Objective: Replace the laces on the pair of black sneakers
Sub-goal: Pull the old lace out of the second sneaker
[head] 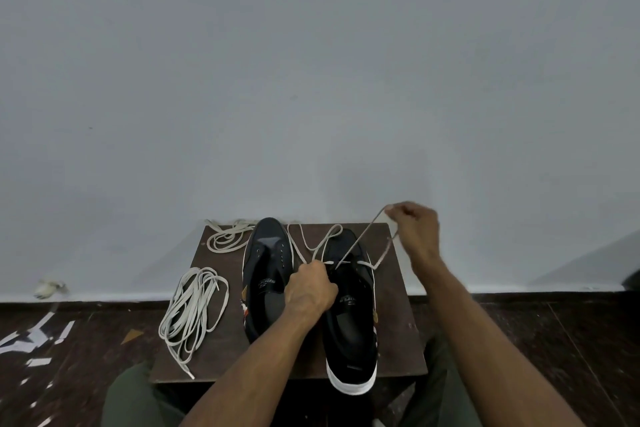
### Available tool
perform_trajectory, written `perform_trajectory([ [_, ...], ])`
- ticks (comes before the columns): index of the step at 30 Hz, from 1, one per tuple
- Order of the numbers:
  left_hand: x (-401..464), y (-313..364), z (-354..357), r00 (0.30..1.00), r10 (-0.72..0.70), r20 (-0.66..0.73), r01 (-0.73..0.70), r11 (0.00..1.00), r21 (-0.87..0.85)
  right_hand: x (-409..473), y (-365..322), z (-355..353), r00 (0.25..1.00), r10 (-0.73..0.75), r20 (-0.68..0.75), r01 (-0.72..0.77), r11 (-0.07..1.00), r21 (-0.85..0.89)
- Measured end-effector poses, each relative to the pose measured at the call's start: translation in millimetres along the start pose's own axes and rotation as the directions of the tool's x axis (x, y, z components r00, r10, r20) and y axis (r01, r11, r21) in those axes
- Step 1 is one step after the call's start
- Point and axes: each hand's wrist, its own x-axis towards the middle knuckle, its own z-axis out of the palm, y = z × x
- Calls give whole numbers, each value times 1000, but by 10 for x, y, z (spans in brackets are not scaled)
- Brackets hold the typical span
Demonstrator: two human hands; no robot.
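Left hand (310, 289) hides the right sneaker's (349, 322) near eyelets.

Table (398, 322): stands against the wall, between the person's knees.
Sneakers: left sneaker (266, 274) and right sneaker (349, 315) side by side on the table, toes toward the wall.
Loose laces: one bundle (194, 308) left of the sneakers, another (228, 236) behind it at the far edge.

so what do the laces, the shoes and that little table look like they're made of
Laces: flat woven fabric, off-white and matte, lying limp in loops. Sneakers: black upper, probably canvas or synthetic, dull; white sole looks like rubber. Table: dark brown wood or laminate, scuffed and matte.
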Motion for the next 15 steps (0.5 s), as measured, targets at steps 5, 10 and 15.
perform_trajectory([
  [5, -4, -3, 1, 1000, 6, -2, -6, 1000, 3, 206, -256, -323, 982, 74, -172, 7, 904, 427],
  [10, 6, 3, 12, 1000, 13, -5, -13, 1000, 20, 273, 49, -179, 999, 34, -16, -33, 996, 85],
  [15, 2, 3, 11, 1000, 7, 0, -7, 1000, 30, -97, 633, 186, 944, 38, 327, 133, 865, -483],
])
